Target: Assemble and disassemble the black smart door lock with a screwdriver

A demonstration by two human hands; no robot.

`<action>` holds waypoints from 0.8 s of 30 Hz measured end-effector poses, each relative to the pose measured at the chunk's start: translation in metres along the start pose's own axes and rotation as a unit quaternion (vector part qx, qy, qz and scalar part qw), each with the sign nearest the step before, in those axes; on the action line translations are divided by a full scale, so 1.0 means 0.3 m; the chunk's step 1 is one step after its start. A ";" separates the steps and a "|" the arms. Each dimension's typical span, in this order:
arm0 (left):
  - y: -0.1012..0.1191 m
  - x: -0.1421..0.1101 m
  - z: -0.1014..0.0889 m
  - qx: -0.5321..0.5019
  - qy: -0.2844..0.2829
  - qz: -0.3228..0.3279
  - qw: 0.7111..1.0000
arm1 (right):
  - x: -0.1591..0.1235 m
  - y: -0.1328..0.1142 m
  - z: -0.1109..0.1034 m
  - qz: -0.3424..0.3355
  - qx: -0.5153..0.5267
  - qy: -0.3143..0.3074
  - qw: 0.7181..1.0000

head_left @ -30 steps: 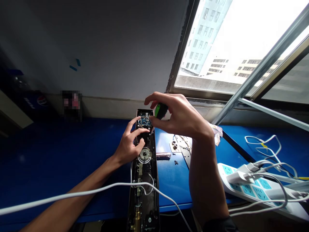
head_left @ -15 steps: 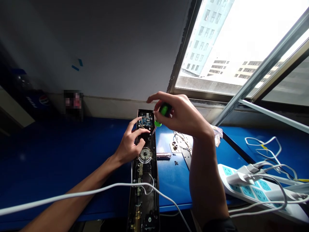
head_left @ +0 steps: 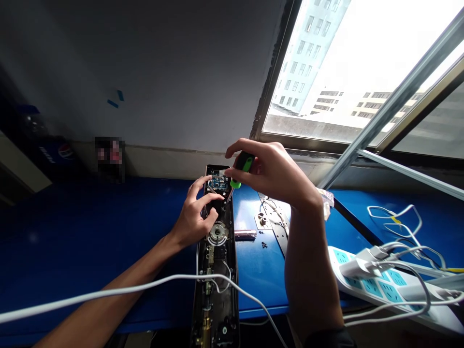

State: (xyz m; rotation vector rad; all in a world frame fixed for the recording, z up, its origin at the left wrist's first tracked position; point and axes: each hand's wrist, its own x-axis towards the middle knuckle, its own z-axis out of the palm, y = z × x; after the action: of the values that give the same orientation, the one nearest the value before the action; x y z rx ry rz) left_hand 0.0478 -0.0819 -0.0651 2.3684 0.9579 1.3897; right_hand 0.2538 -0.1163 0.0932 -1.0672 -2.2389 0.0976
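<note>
A long black electronic door lock body (head_left: 213,304) lies lengthwise on the blue table, its opened upper end showing a blue circuit board (head_left: 219,182) and thin wires. My left hand (head_left: 194,212) presses its fingers on that upper end, just below the board. My right hand (head_left: 268,171) holds a screwdriver with a green and black handle (head_left: 243,165), and its thin shaft reaches down to the lock beside the board. The exact tip is hidden by the wires and fingers.
A metal mounting plate (head_left: 275,222), a silver cylinder (head_left: 245,235) and small dark screws (head_left: 264,245) lie right of the lock. A white power strip (head_left: 366,285) with plugged-in cables sits at right. A white cable (head_left: 119,288) crosses over my left forearm and the lock.
The screwdriver handle has shifted slightly with my right hand, while its shaft stays near the board. My left hand remains on the lock.
</note>
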 end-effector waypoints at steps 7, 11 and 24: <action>0.018 0.005 -0.005 0.030 -0.017 0.021 0.999 | -0.008 -0.010 -0.011 -0.009 0.011 0.082 0.997; 0.022 0.005 -0.003 0.032 -0.012 0.014 0.999 | -0.028 -0.016 -0.034 -0.010 0.015 0.084 0.996; 0.011 0.010 -0.017 0.030 -0.008 0.021 0.999 | 0.000 0.030 0.001 -0.030 0.057 -0.070 0.995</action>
State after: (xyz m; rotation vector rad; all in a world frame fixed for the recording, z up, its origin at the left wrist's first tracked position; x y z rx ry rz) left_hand 0.0460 -0.0831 -0.0586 2.4534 0.9640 1.3747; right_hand 0.2597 -0.1102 0.0901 -0.9583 -2.3579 0.2788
